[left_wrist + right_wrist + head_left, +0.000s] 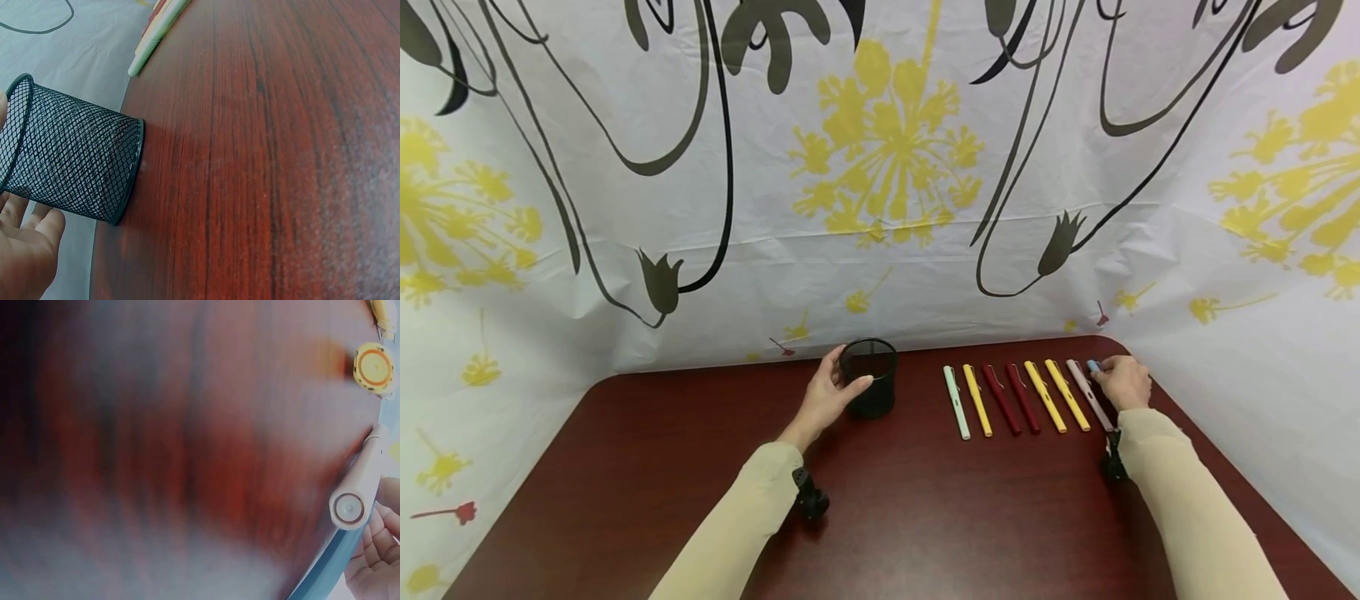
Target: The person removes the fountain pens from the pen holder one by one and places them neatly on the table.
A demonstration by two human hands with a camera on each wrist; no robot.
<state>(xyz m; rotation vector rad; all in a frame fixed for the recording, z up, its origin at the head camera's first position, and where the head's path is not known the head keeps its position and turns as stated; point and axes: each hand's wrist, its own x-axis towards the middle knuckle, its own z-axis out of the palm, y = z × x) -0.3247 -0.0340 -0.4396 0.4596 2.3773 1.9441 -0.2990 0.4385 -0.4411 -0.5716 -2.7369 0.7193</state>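
A black mesh pen holder (872,398) stands upright on the table, left of a row of pens. My left hand (827,396) grips it, thumb at the near side and fingers at the far side. In the left wrist view the mesh wall (75,150) lies between parts of the hand (28,250). At the row's right end my right hand (1123,383) pinches a blue pen (1093,366), mostly hidden under the hand in the head view. The right wrist view shows the blue pen's barrel (331,565) beside the fingers (381,540), close to a pale pink pen (359,487).
Left of the pale pink pen (1088,393) lie several pens side by side: two yellow, two dark red, another yellow (977,400), and a mint green pen (957,402). The dark red-brown table (925,517) meets a patterned white cloth (760,217) behind and at both sides.
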